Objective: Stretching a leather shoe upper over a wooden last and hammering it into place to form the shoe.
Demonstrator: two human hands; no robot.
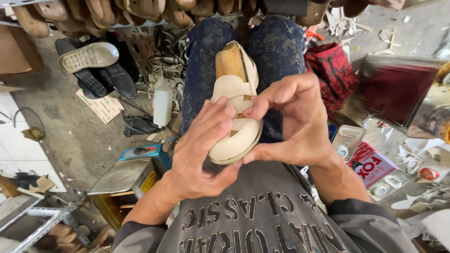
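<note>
A cream leather shoe (234,126) on a wooden last (230,61) sits in the middle of the view, held over the person's lap above dark speckled trousers (281,47), its toe pointing near and its open heel end far. The left hand (199,150) cups the shoe from the left, thumb under the toe and fingers laid across the straps. The right hand (295,122) closes on it from the right, thumb at the sole edge near the toe and forefinger tip pressed against a strap, seemingly pinching it, though the exact contact is hard to make out. On the floor to the left lie black soles (101,77) with a pale sole (89,56) on top, and nearer, a metal tin (122,175) beside a small blue box (140,152). To the right sit a red patterned bag (330,70) and a dark red case (398,89). Wooden lasts (140,9) hang along the far edge.
</note>
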